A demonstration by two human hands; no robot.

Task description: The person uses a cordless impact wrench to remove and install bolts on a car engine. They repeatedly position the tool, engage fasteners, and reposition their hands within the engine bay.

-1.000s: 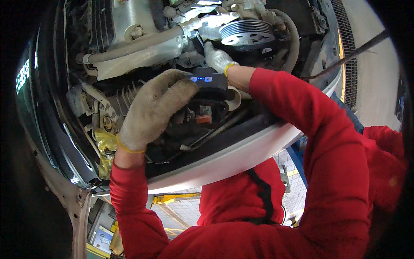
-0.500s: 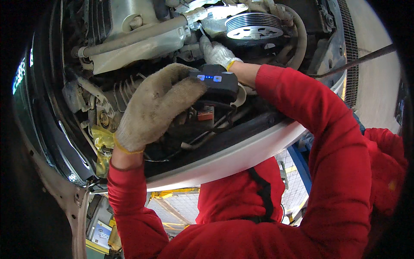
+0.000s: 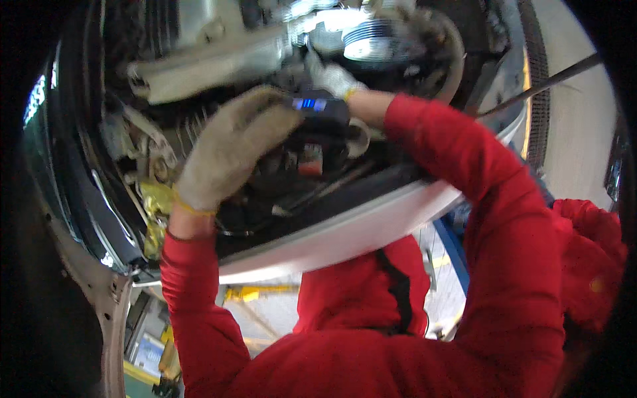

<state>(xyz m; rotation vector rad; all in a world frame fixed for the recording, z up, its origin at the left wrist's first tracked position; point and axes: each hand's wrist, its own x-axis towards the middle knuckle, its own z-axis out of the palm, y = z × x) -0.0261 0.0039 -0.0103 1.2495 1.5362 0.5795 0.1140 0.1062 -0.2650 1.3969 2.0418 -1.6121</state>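
The whole picture is smeared by motion. In a thick, soiled work glove, my left hand (image 3: 232, 142) is closed round a black box-shaped device (image 3: 328, 119) with small blue lights on top. My right hand (image 3: 335, 81), in a pale glove with a yellow cuff, reaches past that device into the engine bay. Its fingers look pinched together at a thin part left of the grooved pulley (image 3: 375, 46); what is between them is too blurred to make out. Bright light falls on the pulley and the metal around it. A long pale pipe (image 3: 219, 63) runs left of my right hand.
Below my hands lies the car's white front edge (image 3: 345, 245). A dark prop rod (image 3: 544, 86) slants in at the right. Crumpled yellow plastic (image 3: 156, 199) sits by my left wrist. A curved hose (image 3: 458, 60) bends round right of the pulley. Another person's red sleeve (image 3: 590, 265) shows at the right.
The view has shifted and blurred slightly. My left hand and the black device sit a little further left in the picture; my right hand stays by the pulley.
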